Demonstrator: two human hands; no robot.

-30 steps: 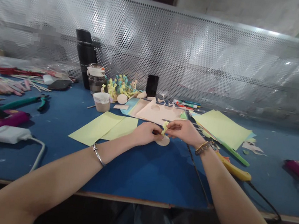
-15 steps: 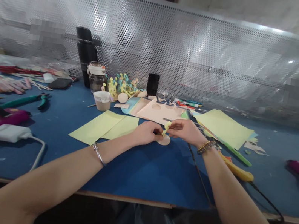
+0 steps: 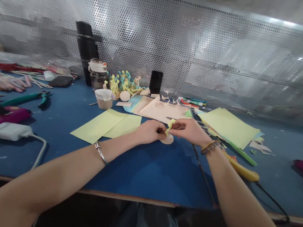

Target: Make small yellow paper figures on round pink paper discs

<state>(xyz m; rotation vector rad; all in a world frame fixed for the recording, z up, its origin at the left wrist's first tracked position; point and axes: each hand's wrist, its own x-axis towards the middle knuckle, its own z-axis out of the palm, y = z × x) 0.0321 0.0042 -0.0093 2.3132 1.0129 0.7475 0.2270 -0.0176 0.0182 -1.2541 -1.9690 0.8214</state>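
**Along our blue workbench**

On our blue workbench, we see a tall black insulated flask, a glass jar with a white lid and a black phone before a perforated metal screen; green-handled pliers lie leftward.

Yellow paper scrap now higher, leaning further right.

Silver bangle, gold beaded bracelet
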